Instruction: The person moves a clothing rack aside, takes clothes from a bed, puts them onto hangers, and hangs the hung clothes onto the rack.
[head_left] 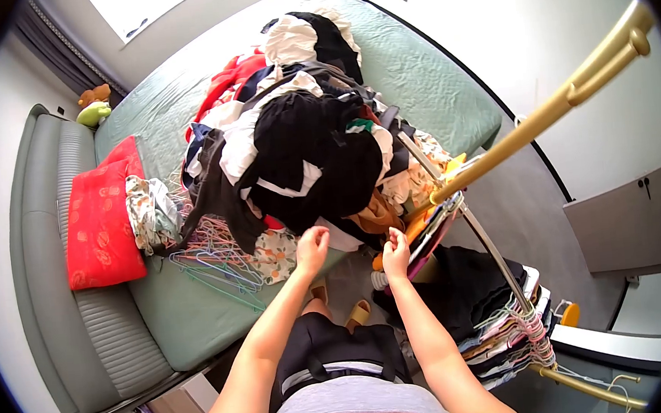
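My left hand is at the bed's near edge, its fingers curled together beside a white cloth. What it pinches, if anything, cannot be made out. My right hand is closed too, fingertips together, just in front of a brown-orange garment; anything in its grip is too small to tell. Ahead of both hands rises a large heap of clothes, with a black garment on top. A floral cloth lies left of my left hand. Several pastel hangers lie tangled on the bed further left.
A gold clothes rack slants along the right, with clothes on hangers hanging low. The green-sheeted bed carries a red pillow and a folded floral cloth by the grey headboard. Plush toys sit in the far corner.
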`<state>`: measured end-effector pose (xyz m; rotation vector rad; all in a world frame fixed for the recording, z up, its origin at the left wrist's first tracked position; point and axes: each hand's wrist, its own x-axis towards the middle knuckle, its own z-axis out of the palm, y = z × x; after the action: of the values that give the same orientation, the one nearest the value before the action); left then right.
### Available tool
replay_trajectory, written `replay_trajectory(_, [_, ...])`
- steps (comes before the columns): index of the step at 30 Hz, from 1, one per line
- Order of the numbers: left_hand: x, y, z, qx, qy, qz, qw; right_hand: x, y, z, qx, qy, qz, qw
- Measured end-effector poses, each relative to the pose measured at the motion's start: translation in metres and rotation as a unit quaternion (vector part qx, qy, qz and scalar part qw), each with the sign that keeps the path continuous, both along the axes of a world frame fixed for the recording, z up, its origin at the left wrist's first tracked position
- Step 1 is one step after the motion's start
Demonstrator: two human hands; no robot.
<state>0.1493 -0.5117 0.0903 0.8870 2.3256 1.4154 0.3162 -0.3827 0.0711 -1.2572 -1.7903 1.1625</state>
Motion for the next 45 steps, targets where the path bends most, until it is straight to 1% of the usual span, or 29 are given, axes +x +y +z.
replay_trajectory(2, [-0.044, 0.008, 0.007, 0.028, 0.034, 0.080, 0.996, -0.011, -0.006, 0.002, -0.010, -0.001, 0.028, 1.000])
replay_trajectory(4, [-0.095, 0.017, 0.020, -0.035, 0.133, 0.147, 0.979, -0.022, -0.009, -0.003, -0.051, 0.016, 0.048, 0.997])
replay_trajectory(6, [-0.146, 0.029, 0.022, -0.044, 0.295, 0.204, 0.932, -0.033, -0.011, -0.009, -0.058, -0.020, 0.053, 0.997])
replay_trajectory(7, [-0.162, 0.039, 0.035, -0.078, 0.142, 0.215, 0.963, -0.041, -0.011, -0.004, -0.081, -0.037, 0.056, 0.994])
replay_trajectory(8, [-0.182, 0.047, 0.034, -0.082, 0.177, 0.220, 0.956, -0.048, -0.012, 0.001, -0.101, -0.065, 0.063, 0.991])
replay_trajectory(11, [-0.223, 0.071, 0.039, -0.181, 0.123, 0.193, 0.956, -0.075, -0.016, 0.021, -0.136, -0.050, 0.076, 0.987])
replay_trajectory(12, [-0.230, 0.077, 0.041, -0.165, 0.119, 0.175, 0.963, -0.085, -0.016, 0.022, -0.144, -0.040, 0.078, 0.986])
replay_trajectory(14, [-0.236, 0.082, 0.026, -0.109, 0.132, 0.077, 0.982, -0.103, -0.017, 0.023, -0.159, -0.020, 0.086, 0.983])
replay_trajectory(15, [-0.225, 0.084, 0.032, -0.020, 0.107, 0.068, 0.992, -0.113, -0.017, 0.025, -0.164, 0.007, 0.088, 0.982])
replay_trajectory(16, [-0.209, 0.081, 0.045, 0.016, 0.032, 0.033, 0.999, -0.124, -0.015, 0.023, -0.164, 0.032, 0.090, 0.982])
replay_trajectory(18, [-0.172, 0.066, 0.053, 0.099, 0.004, -0.041, 0.994, -0.145, -0.013, 0.017, -0.163, 0.084, 0.092, 0.979])
replay_trajectory(20, [-0.133, 0.040, 0.080, 0.088, -0.047, -0.121, 0.988, -0.170, -0.014, 0.049, -0.298, 0.227, 0.049, 0.926])
replay_trajectory(21, [-0.119, 0.029, 0.070, 0.093, -0.040, -0.166, 0.981, -0.181, -0.012, 0.063, -0.361, 0.295, 0.029, 0.884])
replay_trajectory(22, [-0.105, 0.019, 0.077, 0.136, 0.057, -0.206, 0.967, -0.188, -0.010, 0.071, -0.394, 0.349, 0.029, 0.850])
replay_trajectory(24, [-0.082, -0.009, 0.076, -0.004, -0.078, -0.262, 0.962, -0.195, -0.007, 0.096, -0.434, 0.326, 0.071, 0.837])
replay_trajectory(25, [-0.078, -0.016, 0.076, 0.010, -0.088, -0.262, 0.961, -0.196, -0.006, 0.104, -0.419, 0.280, 0.073, 0.861])
replay_trajectory(26, [-0.076, -0.025, 0.076, 0.024, -0.096, -0.261, 0.960, -0.193, -0.005, 0.105, -0.385, 0.301, 0.131, 0.863])
replay_trajectory(28, [-0.074, -0.035, 0.075, 0.044, -0.103, -0.237, 0.965, -0.181, -0.009, 0.112, -0.440, 0.334, 0.137, 0.822])
replay_trajectory(30, [-0.075, -0.035, 0.074, 0.133, -0.132, -0.165, 0.968, -0.162, -0.018, 0.122, -0.459, 0.311, 0.173, 0.814])
replay_trajectory(32, [-0.083, -0.031, 0.051, 0.087, -0.283, -0.065, 0.953, -0.137, -0.029, 0.135, -0.434, 0.260, 0.250, 0.826])
replay_trajectory(33, [-0.087, -0.022, 0.052, 0.094, -0.403, -0.001, 0.910, -0.124, -0.037, 0.142, -0.441, 0.206, 0.253, 0.836])
replay_trajectory(34, [-0.090, -0.011, 0.052, 0.099, -0.517, 0.062, 0.848, -0.111, -0.044, 0.149, -0.447, 0.196, 0.298, 0.820])
replay_trajectory(36, [-0.100, 0.002, 0.045, 0.182, -0.654, 0.029, 0.734, -0.084, -0.058, 0.151, -0.408, 0.133, 0.382, 0.818])
replay_trajectory(38, [-0.095, 0.019, 0.059, 0.234, -0.660, 0.021, 0.714, -0.055, -0.063, 0.139, -0.401, 0.067, 0.491, 0.771])
replay_trajectory(40, [-0.086, 0.028, 0.061, 0.206, -0.602, 0.055, 0.769, -0.032, -0.059, 0.130, -0.392, 0.015, 0.529, 0.752])
replay_trajectory(42, [-0.067, 0.023, 0.076, 0.295, -0.553, -0.005, 0.779, -0.015, -0.055, 0.128, -0.383, -0.014, 0.431, 0.817])
replay_trajectory(43, [-0.059, 0.018, 0.079, 0.308, -0.551, -0.001, 0.776, -0.008, -0.056, 0.114, -0.347, -0.041, 0.333, 0.876])
replay_trajectory(44, [-0.052, 0.011, 0.081, 0.321, -0.548, 0.003, 0.773, -0.007, -0.045, 0.096, -0.366, -0.005, 0.331, 0.870])
replay_trajectory(45, [-0.044, 0.002, 0.084, 0.333, -0.544, 0.008, 0.770, -0.008, -0.040, 0.092, -0.415, 0.067, 0.276, 0.864])
